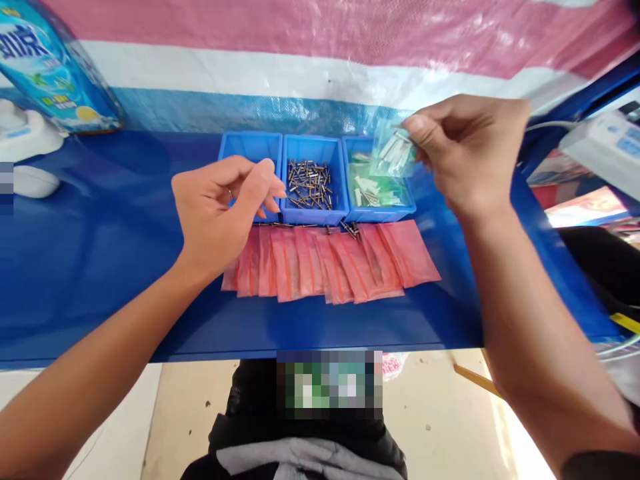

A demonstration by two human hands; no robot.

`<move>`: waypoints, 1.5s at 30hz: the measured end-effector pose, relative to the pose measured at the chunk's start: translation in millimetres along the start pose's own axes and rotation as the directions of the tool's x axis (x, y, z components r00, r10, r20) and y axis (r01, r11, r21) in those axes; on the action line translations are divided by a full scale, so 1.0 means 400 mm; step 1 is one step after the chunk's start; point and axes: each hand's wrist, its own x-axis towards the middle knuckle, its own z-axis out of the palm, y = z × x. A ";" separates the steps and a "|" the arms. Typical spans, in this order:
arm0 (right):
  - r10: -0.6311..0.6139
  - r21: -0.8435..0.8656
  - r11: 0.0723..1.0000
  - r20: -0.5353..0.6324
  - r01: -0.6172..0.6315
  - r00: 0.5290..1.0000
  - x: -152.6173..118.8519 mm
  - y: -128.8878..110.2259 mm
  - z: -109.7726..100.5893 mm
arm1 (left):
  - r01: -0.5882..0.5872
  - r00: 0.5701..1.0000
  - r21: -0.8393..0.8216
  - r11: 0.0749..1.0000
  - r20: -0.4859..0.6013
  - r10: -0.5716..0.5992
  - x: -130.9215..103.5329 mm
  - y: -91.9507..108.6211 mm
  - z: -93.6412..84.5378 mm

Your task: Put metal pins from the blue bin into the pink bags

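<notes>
My right hand point(457, 143) pinches the corner of a small clear plastic bag point(393, 152) with white sticks inside, held up above the right blue bin point(383, 213). More clear bags with white pieces point(377, 190) lie in that bin. My left hand point(225, 207) is in front of the left blue bin point(250, 143), fingers curled against the thumb; whether anything is between them is hidden. Several small metal rivets point(311, 183) fill the middle blue bin point(315, 217). Overlapping pink plastic bags point(330, 267) lie in a row before the bins, with metal pieces point(351, 230) at their upper edges.
The bins stand on a blue table point(125, 267) against a striped plastic sheet point(250, 67). At the left are a blue detergent bag point(55, 73), a white device point(30, 137) and a white mouse point(36, 182). A white box-like device point(605, 150) is at the right.
</notes>
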 end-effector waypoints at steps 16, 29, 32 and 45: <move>-0.101 -0.254 0.940 0.427 0.227 0.899 -0.082 -0.030 0.004 | 0.045 0.999 0.075 0.996 -0.021 -0.043 0.003 -0.002 -0.013; 0.007 -0.501 0.847 0.348 0.179 0.938 -0.077 -0.083 -0.016 | 0.096 0.995 0.025 0.995 -0.037 -0.095 -0.006 -0.011 -0.003; 0.014 -0.442 0.873 0.447 0.207 0.894 -0.104 -0.094 -0.017 | 0.088 0.995 0.008 0.996 -0.050 -0.087 -0.004 -0.013 -0.003; -0.221 -0.365 0.803 0.553 0.471 0.803 -0.127 -0.133 0.001 | -0.378 0.803 0.327 0.866 0.581 0.131 0.018 -0.071 -0.034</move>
